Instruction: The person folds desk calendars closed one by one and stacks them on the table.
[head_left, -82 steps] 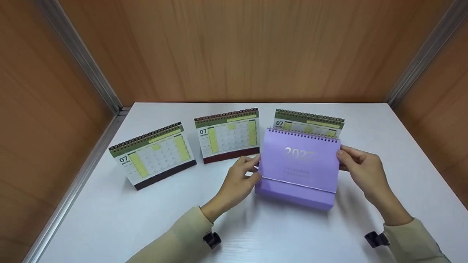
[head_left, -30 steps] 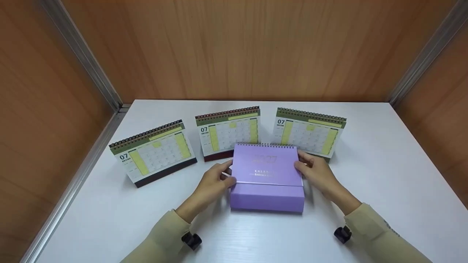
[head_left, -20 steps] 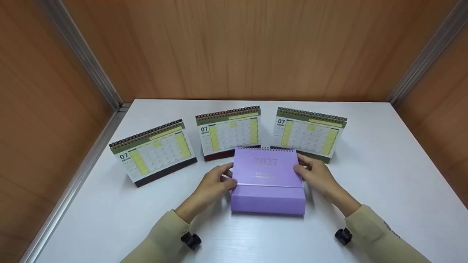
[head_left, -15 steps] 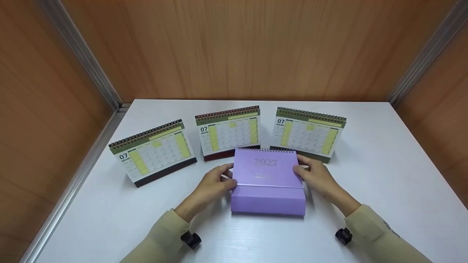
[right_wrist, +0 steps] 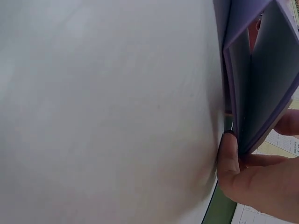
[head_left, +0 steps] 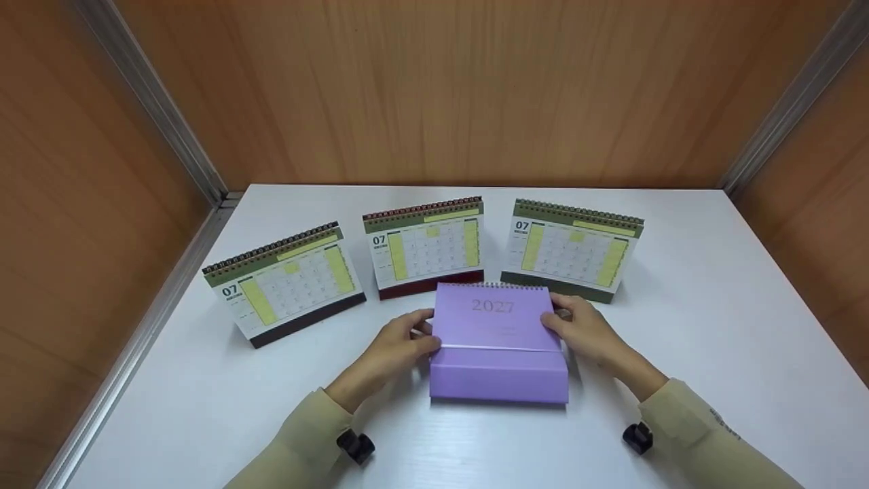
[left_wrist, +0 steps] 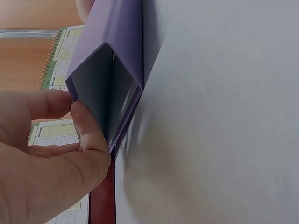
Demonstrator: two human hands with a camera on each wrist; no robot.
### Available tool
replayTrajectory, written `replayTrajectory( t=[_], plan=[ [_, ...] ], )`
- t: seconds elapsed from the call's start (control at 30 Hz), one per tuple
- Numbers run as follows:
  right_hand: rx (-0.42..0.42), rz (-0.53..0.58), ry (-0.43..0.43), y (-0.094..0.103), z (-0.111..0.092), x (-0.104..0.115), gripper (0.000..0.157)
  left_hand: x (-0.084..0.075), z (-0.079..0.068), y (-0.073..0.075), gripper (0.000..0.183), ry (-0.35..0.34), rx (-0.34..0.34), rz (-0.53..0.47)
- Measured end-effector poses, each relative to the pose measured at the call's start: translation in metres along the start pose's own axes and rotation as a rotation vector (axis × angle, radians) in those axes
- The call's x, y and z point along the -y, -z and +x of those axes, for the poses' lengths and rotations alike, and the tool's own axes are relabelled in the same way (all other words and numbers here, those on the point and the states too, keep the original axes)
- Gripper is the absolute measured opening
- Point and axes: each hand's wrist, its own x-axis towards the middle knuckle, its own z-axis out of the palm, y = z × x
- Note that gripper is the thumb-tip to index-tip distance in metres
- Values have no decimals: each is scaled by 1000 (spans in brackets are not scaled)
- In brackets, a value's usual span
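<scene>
A purple spiral-bound desk calendar [head_left: 499, 326] with "2027" on its cover leans back in front of the person. My left hand [head_left: 387, 350] pinches its left edge between thumb and fingers, and my right hand [head_left: 589, 333] pinches the right edge higher up. In the left wrist view, the left hand [left_wrist: 46, 177] has its thumb near the calendar's hollow folded stand [left_wrist: 126, 28], whose open end forms a diamond shape. Seen from the right wrist, the right hand [right_wrist: 266, 184] grips the purple calendar's [right_wrist: 247, 14] edge near its top.
Behind stand three white-and-green July desk calendars: one with a black base [head_left: 285, 285] at left, one with a dark red base [head_left: 428, 248] in the middle, one with a green base [head_left: 574, 248] at right. Wooden panels [head_left: 468, 95] enclose the white table [head_left: 713, 285].
Both hands have carried the purple calendar leftward and toward the person, uncovering the green-based calendar. Over the last half second its top has tipped slightly lower.
</scene>
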Motion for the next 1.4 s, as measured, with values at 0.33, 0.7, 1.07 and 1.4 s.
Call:
replayTrajectory(
  t=[0.33, 0.7, 1.07, 1.4],
  plan=[
    [38, -12, 48, 1, 0, 0, 59, 0, 1, 0, 69, 13, 12, 9],
    [24, -132, 41, 1, 1, -4, 62, 3, 2, -1, 71, 22, 36, 23],
    [13, -172, 37, 3, -1, 1, 75, 2, 2, 2, 64, 35, 56, 41],
    [-95, -320, 190, -1, -12, 15, 71, -2, 6, 1, 63, -155, -89, 307]
  ],
)
